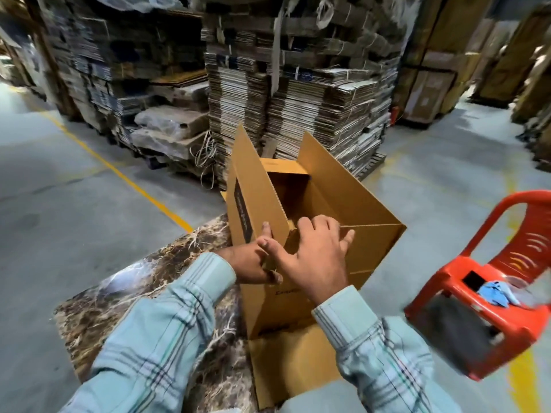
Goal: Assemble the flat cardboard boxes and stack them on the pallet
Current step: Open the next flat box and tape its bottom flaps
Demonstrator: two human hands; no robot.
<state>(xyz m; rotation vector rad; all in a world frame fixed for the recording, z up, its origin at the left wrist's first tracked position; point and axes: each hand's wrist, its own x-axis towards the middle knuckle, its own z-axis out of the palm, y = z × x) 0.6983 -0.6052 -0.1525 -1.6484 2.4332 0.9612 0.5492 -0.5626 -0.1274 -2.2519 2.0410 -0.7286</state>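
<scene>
**Box corner between both hands, body running away from them**

Box first: a brown corrugated cardboard box [313, 222], opened into a tube with its top flaps standing up, sits on a dark marble-patterned tabletop [125, 296] directly ahead of the hands. Its long axis runs away from the person and a little to the right, so its near corner is what both hands meet.

The left hand [249, 260] grips that near corner from the left side, thumb up against the printed side panel and fingers curled under a flap edge. The right hand [313, 257] lies over the near top edge with fingers spread and slightly bent, pressing on the cardboard; whether its fingertips hook inside the rim is hard to tell. The two hands touch or nearly touch, and both are equally close to the corner.

A loose bottom flap [292, 362] hangs toward the person, below the right wrist.

Beyond the box, past the hands, stand tall bundles of flat folded cardboard sheets [298, 99] on a grey concrete floor [59, 174]. To the right of the right hand is a red plastic chair [492, 281] carrying a crumpled blue cloth [496, 293].

Judging by this, squaring the box will probably mean pushing along that far-right axis.
</scene>
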